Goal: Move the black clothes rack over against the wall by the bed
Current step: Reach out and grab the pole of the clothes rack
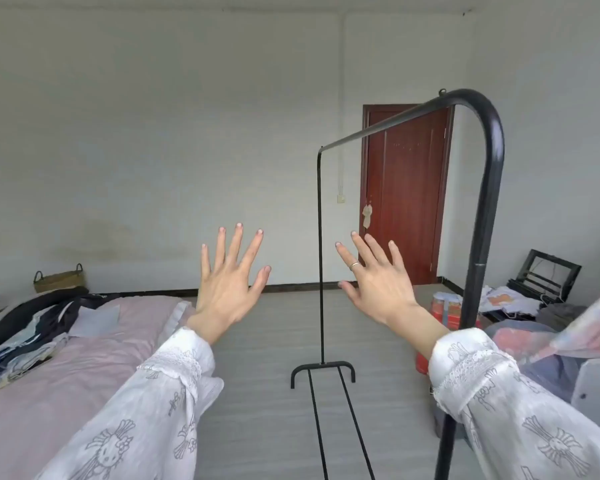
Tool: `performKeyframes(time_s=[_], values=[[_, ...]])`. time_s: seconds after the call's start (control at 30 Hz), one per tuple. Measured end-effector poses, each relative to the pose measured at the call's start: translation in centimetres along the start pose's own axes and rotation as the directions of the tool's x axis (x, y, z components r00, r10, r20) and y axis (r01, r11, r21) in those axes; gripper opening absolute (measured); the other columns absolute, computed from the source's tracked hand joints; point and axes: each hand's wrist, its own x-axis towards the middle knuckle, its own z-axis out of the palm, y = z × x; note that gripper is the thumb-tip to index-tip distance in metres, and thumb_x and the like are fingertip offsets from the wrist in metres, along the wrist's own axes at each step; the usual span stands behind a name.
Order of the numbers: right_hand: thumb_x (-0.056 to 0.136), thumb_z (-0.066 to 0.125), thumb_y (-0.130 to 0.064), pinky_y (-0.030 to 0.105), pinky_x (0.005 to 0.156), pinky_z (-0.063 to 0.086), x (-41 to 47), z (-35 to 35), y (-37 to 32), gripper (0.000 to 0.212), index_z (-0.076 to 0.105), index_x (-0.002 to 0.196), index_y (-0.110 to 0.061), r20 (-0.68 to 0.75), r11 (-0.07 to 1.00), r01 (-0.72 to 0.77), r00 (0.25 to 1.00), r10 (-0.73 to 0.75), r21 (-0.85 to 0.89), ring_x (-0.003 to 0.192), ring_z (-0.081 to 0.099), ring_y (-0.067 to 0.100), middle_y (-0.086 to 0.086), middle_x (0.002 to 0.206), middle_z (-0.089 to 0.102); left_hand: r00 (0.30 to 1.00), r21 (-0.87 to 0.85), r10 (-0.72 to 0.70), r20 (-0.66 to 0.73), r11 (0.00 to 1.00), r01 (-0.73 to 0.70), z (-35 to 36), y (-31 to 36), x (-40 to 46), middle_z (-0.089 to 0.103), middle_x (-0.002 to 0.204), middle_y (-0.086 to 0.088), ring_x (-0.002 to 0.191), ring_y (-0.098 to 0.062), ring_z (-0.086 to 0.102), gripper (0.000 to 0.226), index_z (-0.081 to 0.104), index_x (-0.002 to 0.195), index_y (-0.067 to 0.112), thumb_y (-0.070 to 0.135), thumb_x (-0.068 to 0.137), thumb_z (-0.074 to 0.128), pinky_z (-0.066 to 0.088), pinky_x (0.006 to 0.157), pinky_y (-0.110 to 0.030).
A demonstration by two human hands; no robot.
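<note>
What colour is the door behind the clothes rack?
Dark reddish-brown wooden door, seen in the head view, the only one.

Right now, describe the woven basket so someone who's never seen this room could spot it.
Find the pink bed on the left and follow it to the far wall. The woven basket sits there at the wall's foot. It alone is tan wicker with two dark loop handles.
</note>
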Motion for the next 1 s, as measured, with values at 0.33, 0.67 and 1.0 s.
performKeyframes(time_s=[0.33,0.67,1.0], values=[[0.091,0.054,-0.017,0.036,0.075,0.052,-9.9,-1.2,1.4,0.024,0.062,0.113,-0.009,-0.255,0.811,-0.173,0.895,0.366,0.559,0.081,0.067,0.026,0.006,0.119,0.063,0.993,-0.474,0.083,0.079,0.880,-0.036,3.4,5.5,-1.8,0.046,0.139,-0.003,0.125,-0.022,0.046,0.045,0.037,0.133,0.024,0.020,0.089,0.044,0.040,0.101,-0.039],[0.080,0.069,-0.039,0.028,0.072,0.047,-11.6,-2.5,7.9,0.029,0.051,0.090,-0.018,-0.088,0.588,-0.414,0.762,0.641,0.695,0.070,0.056,0.016,0.003,0.082,0.060,0.864,-0.566,0.372,0.340,0.814,-0.128,7.6,13.8,-4.6,0.059,0.125,0.003,0.117,-0.017,0.053,0.034,0.044,0.125,0.028,0.026,0.090,0.043,0.041,0.102,-0.036],[0.097,0.043,-0.006,0.024,0.071,0.054,-9.5,-1.3,8.5,0.014,0.050,0.088,-0.015,0.136,0.252,-0.234,0.927,0.350,0.939,0.067,0.062,0.015,0.004,0.073,0.060,0.687,-0.658,0.494,0.533,0.753,-0.031,11.0,18.4,-5.6,0.059,0.126,-0.002,0.112,-0.014,0.056,0.044,0.047,0.125,0.026,0.043,0.085,0.053,0.042,0.102,-0.034]])
